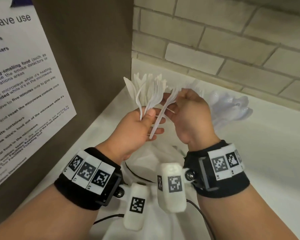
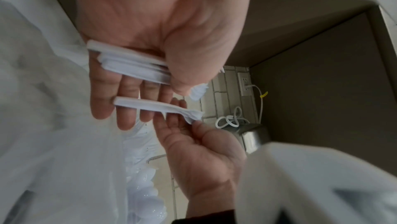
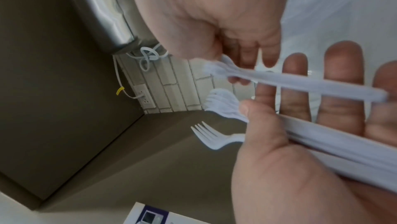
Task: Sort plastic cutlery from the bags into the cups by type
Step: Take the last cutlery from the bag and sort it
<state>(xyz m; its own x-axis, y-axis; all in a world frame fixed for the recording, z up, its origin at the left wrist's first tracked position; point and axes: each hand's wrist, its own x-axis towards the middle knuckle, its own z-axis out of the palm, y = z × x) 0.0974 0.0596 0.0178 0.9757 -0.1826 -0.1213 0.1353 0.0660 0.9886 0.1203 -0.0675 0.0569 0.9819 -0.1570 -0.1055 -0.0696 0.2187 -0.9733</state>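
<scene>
My left hand [image 1: 145,122] lies palm up over the white counter, its thumb pressing a fanned bundle of white plastic forks [image 1: 151,94] against the fingers. The handles of that bundle [image 2: 133,66] cross the palm in the left wrist view. My right hand [image 1: 184,104] pinches a smaller stack of forks [image 3: 290,81] near their heads; its handles lie across my left fingers. Behind the right hand stands a cluster of clear plastic spoons [image 1: 232,108]; whatever holds it is hidden. A thin plastic bag [image 1: 145,161] lies under my wrists.
A brown panel [image 1: 87,49] with a microwave notice [image 1: 21,84] rises at the left. The tiled wall [image 1: 232,40] closes the back of the white counter [image 1: 267,153]. A steel appliance [image 3: 103,15], a coiled white cord [image 3: 148,56] and an outlet [image 3: 144,95] are in the corner.
</scene>
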